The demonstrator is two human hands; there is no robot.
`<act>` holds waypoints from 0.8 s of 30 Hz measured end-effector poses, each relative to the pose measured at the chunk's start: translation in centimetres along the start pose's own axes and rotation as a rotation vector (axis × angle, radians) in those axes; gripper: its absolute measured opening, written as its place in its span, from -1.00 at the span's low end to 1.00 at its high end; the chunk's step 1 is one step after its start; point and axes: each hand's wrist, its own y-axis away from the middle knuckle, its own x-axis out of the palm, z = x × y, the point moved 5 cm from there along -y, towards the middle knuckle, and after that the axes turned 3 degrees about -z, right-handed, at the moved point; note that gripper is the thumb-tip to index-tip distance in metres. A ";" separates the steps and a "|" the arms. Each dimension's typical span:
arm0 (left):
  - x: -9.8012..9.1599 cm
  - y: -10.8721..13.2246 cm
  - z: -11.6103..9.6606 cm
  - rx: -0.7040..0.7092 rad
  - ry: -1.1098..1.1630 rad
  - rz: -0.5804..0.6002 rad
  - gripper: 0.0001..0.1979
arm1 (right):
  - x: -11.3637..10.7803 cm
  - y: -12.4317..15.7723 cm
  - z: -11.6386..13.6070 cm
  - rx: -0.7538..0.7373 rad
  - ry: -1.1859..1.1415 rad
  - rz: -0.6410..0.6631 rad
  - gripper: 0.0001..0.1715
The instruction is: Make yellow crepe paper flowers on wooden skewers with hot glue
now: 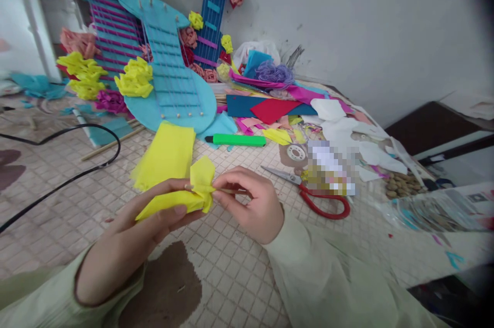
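My left hand [154,220] is closed on a folded strip of yellow crepe paper [170,203], its thumb pressing the strip from above. The strip's far end is gathered around a thin wooden stick [233,191], and a yellow flap stands up there. Fingertips of my right hand [250,202] pinch the stick and the paper's edge just right of the gathered part. A stack of yellow paper pieces [170,155] lies on the table beyond my left hand. Right of my right hand are scissors with red handles [324,204], their blades pointing left.
A green marker [239,140] lies behind my hands. Light-blue guitar-shaped cutouts [173,86] with strings and paper flowers lean at the back left. Coloured felt and paper scraps [276,109] pile up along the wall. A black cable [77,176] curves across the left side. Brown pebbles [403,185] lie at right.
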 end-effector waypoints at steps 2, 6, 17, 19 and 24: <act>0.1 0.1 0.0 -0.025 -0.019 -0.013 -0.77 | 0.0 0.0 0.0 0.004 0.007 0.004 -0.94; -0.2 0.2 -0.2 -0.014 -0.067 -0.054 -0.73 | 0.1 0.1 0.0 0.005 0.021 0.010 -0.94; 0.3 0.1 -0.7 -0.066 -0.107 -0.025 -0.74 | 0.0 -0.1 0.3 -0.059 0.055 -0.039 -0.95; 0.2 0.0 -0.6 -0.067 -0.121 -0.040 -0.74 | 0.0 -0.1 0.4 -0.069 0.054 -0.046 -0.95; 0.2 0.0 -0.7 -0.055 -0.159 -0.034 -0.77 | -0.1 -0.1 0.5 -0.096 0.056 -0.056 -0.88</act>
